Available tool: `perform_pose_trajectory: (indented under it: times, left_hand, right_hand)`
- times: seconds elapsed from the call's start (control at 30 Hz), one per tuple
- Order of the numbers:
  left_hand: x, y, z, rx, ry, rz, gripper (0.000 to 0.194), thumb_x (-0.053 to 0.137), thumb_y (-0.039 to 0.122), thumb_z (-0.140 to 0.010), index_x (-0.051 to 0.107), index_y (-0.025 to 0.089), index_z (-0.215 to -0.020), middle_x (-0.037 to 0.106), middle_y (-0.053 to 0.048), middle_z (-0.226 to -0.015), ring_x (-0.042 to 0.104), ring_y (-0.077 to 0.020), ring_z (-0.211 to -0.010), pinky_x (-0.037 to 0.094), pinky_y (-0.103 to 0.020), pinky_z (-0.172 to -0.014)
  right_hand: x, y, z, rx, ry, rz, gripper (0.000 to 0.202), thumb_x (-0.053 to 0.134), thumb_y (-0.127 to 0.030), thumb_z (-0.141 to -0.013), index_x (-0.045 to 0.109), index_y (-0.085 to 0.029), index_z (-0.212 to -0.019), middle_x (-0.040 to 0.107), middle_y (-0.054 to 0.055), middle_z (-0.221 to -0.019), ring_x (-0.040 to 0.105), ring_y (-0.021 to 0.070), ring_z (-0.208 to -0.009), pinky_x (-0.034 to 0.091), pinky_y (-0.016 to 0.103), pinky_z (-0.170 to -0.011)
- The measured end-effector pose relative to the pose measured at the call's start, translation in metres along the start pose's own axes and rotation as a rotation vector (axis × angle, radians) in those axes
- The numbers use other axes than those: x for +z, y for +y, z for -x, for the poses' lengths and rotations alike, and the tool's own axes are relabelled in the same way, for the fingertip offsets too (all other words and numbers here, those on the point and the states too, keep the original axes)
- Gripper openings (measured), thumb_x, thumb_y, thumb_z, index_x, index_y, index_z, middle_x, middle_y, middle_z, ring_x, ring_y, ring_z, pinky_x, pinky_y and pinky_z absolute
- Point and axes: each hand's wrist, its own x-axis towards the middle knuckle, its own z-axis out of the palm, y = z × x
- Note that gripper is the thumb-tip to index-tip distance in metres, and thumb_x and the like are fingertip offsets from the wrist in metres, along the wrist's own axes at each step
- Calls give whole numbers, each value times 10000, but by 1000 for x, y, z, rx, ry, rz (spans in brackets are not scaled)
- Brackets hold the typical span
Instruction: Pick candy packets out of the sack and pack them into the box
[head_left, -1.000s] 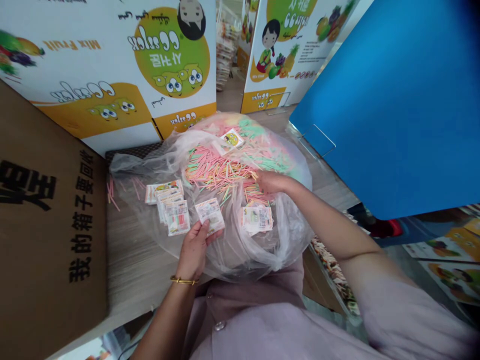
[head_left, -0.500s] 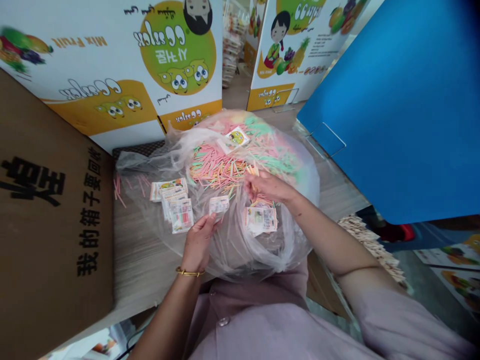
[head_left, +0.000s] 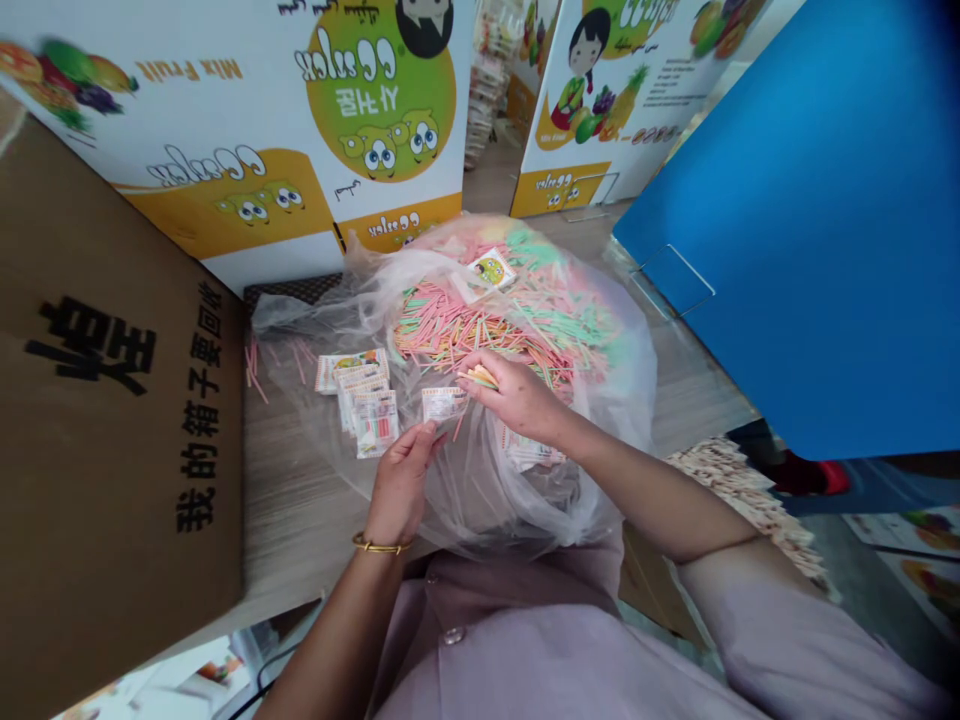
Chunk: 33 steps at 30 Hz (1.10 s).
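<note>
Between the thumb and fingers of my left hand point(head_left: 405, 475) is a small printed sachet point(head_left: 444, 403), held upright over the plastic. My right hand point(head_left: 514, 395) pinches a little bunch of candy sticks point(head_left: 480, 375), close to the sachet's upper right. Behind them a big clear plastic bag point(head_left: 637, 340) lies spread, with a heap of thin pink, green and orange candy sticks point(head_left: 442, 320) in it. Left of my left hand several sachets point(head_left: 375, 425) overlap in a row. More sachets point(head_left: 529, 450) lie partly hidden under my right forearm.
A brown carton point(head_left: 127, 400) stands at the left and a printed white carton point(head_left: 247, 130) at the back. On the right is a blue panel point(head_left: 810, 250) with a wire handle. Loose sticks point(head_left: 255, 370) lie on the wooden table point(head_left: 292, 540). One sachet point(head_left: 493, 268) rests on the bag.
My right hand has moved left from the heap with the candy sticks, nearer the sachet. The left hand keeps its hold on the sachet. The view has shifted slightly.
</note>
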Motion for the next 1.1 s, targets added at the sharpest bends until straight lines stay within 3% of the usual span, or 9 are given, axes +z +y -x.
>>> perform_pose_trajectory:
  times: [0.2, 0.33, 0.43, 0.63, 0.87, 1.1]
  left_hand:
    - [2, 0, -2, -3, 64, 56, 303, 869, 433, -643, 788, 206, -825, 791, -36, -980, 681, -234, -1096, 503, -419, -1051]
    - [6, 3, 2, 2, 13, 102, 337, 852, 427, -682, 791, 205, -929, 779, -58, -1099, 664, -244, -1160, 515, -440, -1049]
    - [7, 6, 5, -12, -7, 110, 305, 864, 409, -673, 787, 191, -873, 788, -58, -1040, 677, -250, -1134, 513, -462, -1056]
    - [7, 8, 8, -33, -43, 96, 322, 841, 421, -704, 787, 204, -937, 769, -63, -1131, 653, -256, -1173, 520, -468, -1044]
    - [2, 0, -1, -4, 115, 27, 322, 891, 437, -602, 774, 216, -806, 766, 5, -879, 677, -153, -884, 524, -320, -913]
    - [-2, -7, -2, 65, 53, -89, 304, 843, 449, -674, 774, 217, -857, 767, -4, -899, 676, -165, -918, 485, -308, -939]
  right_hand:
    - [-6, -5, 12, -64, 7, 20, 232, 550, -407, -954, 611, -231, -1092, 722, 26, -1038, 656, 186, -843, 409, 268, -731]
    - [-5, -2, 12, -4, 25, 2, 275, 570, -403, -945, 604, -230, -1157, 715, 44, -1124, 663, 213, -941, 419, 294, -792]
    - [0, 6, 7, 14, -42, -113, 309, 600, -427, -929, 605, -234, -1171, 699, 39, -1167, 646, 210, -1008, 425, 295, -832]
    - [10, 13, 3, 34, -96, -99, 257, 579, -460, -929, 621, -207, -945, 657, -11, -830, 589, 163, -763, 387, 271, -703]
    - [1, -1, 12, -36, 52, -72, 260, 546, -386, -960, 602, -232, -1162, 720, 35, -1118, 658, 187, -919, 417, 271, -769]
    - [9, -15, 13, -51, -220, 357, 293, 578, -354, -958, 620, -228, -1219, 761, 51, -934, 684, 214, -797, 342, 275, -652]
